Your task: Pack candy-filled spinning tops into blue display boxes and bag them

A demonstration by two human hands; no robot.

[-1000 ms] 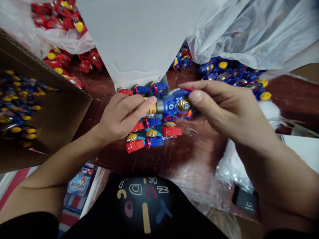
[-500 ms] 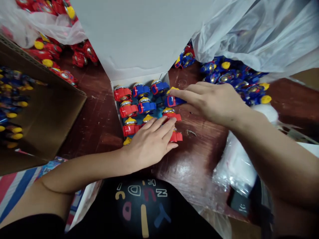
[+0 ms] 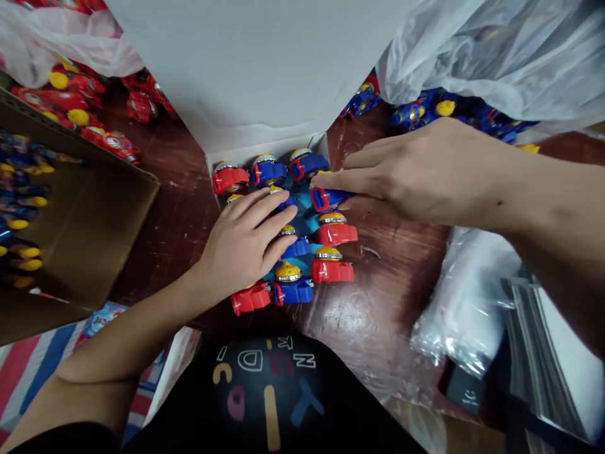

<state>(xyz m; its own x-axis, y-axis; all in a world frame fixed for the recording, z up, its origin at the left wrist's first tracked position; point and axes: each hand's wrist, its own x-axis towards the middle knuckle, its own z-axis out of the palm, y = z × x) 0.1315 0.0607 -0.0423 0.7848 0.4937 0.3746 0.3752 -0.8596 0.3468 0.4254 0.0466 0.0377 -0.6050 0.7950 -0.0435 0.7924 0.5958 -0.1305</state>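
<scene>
A display box [image 3: 320,144] with a pale blue inside holds rows of red and blue watch-like toys with yellow and silver tops. My right hand [image 3: 411,176] grips a blue toy watch [image 3: 322,199] with a red buckle, at the box's right column. Below it sit two red toy watches, one of them a red toy watch [image 3: 336,234] just under my fingertips. Spread flat over the left and middle columns, my left hand [image 3: 241,243] rests its fingers on the toys and hides several. A blue toy watch [image 3: 293,291] shows in the front row.
The box's white lid [image 3: 265,69] stands upright behind it. A brown carton [image 3: 118,221] with blue toys is at left. Red toys [image 3: 113,145] lie at the upper left, blue toys [image 3: 409,113] at the upper right, beside plastic sheeting. Clear bags [image 3: 466,296] lie at right.
My left hand has moved left and up, uncovering the front middle and right toys. My right hand stays at the same blue toy watch, which sits slightly lower now.
</scene>
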